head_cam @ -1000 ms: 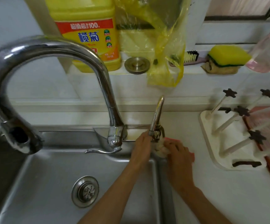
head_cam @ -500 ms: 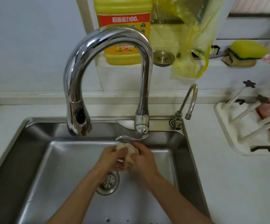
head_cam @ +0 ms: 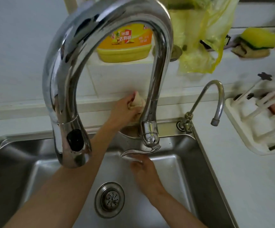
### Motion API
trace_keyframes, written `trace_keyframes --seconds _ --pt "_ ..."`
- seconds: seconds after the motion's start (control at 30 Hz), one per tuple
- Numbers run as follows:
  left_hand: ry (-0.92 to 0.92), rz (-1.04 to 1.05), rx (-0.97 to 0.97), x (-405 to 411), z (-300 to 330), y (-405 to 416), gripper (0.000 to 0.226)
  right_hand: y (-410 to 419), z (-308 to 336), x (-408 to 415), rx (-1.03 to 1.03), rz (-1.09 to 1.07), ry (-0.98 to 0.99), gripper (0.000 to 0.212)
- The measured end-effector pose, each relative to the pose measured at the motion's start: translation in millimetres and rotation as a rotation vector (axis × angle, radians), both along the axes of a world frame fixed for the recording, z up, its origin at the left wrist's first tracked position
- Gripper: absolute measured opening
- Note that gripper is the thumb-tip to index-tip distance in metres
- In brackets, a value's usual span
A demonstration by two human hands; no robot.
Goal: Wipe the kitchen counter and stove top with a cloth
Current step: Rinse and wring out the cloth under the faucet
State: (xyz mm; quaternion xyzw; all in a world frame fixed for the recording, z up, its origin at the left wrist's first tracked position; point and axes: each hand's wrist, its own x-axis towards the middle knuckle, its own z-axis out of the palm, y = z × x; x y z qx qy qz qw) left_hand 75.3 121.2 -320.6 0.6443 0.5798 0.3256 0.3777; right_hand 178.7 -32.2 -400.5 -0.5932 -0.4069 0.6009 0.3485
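Note:
My left hand (head_cam: pixel 124 111) grips a bunched beige and pink cloth (head_cam: pixel 137 101) behind the big chrome faucet (head_cam: pixel 150 102), at the strip of white counter (head_cam: pixel 26 124) between the sink and the wall. The faucet stem hides part of the cloth. My right hand (head_cam: pixel 143 170) hangs over the steel sink (head_cam: pixel 186 162), just under the faucet's lever handle (head_cam: pixel 136 152). Its fingers reach toward the lever and hold nothing that I can see.
A small filter tap (head_cam: pixel 215 99) stands at the sink's right corner. A white drying rack (head_cam: pixel 255 125) sits on the right counter. A yellow detergent bottle (head_cam: pixel 125 46), yellow plastic bag (head_cam: pixel 204 38) and yellow sponge (head_cam: pixel 260 38) line the ledge. The sink drain (head_cam: pixel 109 199) lies below.
Both hands held the cloth over the basin half a second ago. Now my left hand has carried it up behind the faucet, while my right hand let go and stays under the lever.

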Motion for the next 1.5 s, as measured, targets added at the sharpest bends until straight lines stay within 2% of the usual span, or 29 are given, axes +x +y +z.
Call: trace_keyframes --seconds 0.07,0.13,0.23,0.3,0.43,0.53,0.6,0.67,0.77,0.83,0.9,1.0,1.03,1.1,1.2,1.27,1.4,1.5 --pt "0.094 -0.107 0.035 16.2 -6.4 9.4 0.013 5.5 -13.1 2.8 0.028 0.0 -0.101 0.041" --pt "0.271 -0.214 0.117 17.7 -12.2 16.1 0.029 10.0 -19.1 10.3 0.019 -0.034 -0.159 0.042" --pt "0.464 -0.36 0.252 3.5 -19.2 22.1 0.013 17.2 -22.7 22.1 -0.059 -0.081 -0.189 0.022" --pt "0.588 -0.382 0.351 -15.5 -27.3 23.3 0.021 20.3 -19.9 28.4 -0.095 -0.101 -0.181 0.019" --pt "0.694 -0.117 0.332 -69.3 -31.3 -0.3 0.029 21.4 -15.2 39.3 -0.1 -0.17 -0.199 0.026" --pt "0.738 0.131 0.182 -106.5 -18.2 -31.6 0.025 19.1 -11.0 43.9 -0.106 -0.166 -0.197 0.023" --pt "0.632 0.217 0.086 -106.4 -7.1 -54.5 0.018 14.9 -9.6 45.8 -0.123 -0.156 -0.173 0.019" --pt "0.442 0.269 -0.021 -83.3 -5.7 -83.0 0.011 9.6 -9.0 45.7 -0.131 -0.155 -0.136 0.016" --pt "0.029 0.176 -0.316 -27.9 -30.5 -127.4 0.021 1.5 -1.2 45.8 -0.135 -0.123 -0.019 0.016" --pt "-0.091 0.107 -0.379 4.6 -53.0 -142.2 0.018 -1.7 3.0 47.2 -0.153 -0.112 0.044 0.018" --pt "-0.274 0.053 -0.403 33.9 -62.7 -143.3 0.016 -2.1 3.4 56.4 -0.108 -0.18 -0.036 0.022" --pt "-0.67 0.016 -0.567 65.3 -59.7 -134.1 0.026 14.3 10.8 83.1 0.05 -0.339 -0.343 0.018" --pt "-0.739 0.045 -0.609 70.2 -58.9 -129.8 0.028 22.9 16.0 90.9 0.115 -0.381 -0.424 0.017" --pt "-0.796 0.129 -0.66 74.2 -58.9 -122.9 0.024 41.0 25.5 96.5 0.257 -0.379 -0.556 0.024" --pt "-0.79 0.204 -0.683 74.5 -59.2 -120.3 0.024 57.4 26.2 82.3 0.326 -0.199 -0.86 0.048" --pt "-0.767 0.237 -0.676 71.8 -63.5 -121.5 0.026 62.0 16.0 73.0 0.396 -0.121 -1.001 0.053" --pt "-0.746 0.266 -0.642 65.0 -71.2 -122.4 0.028 77.8 9.6 67.0 0.389 -0.1 -1.038 0.06" --pt "-0.76 0.306 -0.641 63.1 -72.6 -124.7 0.029 82.4 14.5 73.2 0.393 -0.014 -0.965 0.049"
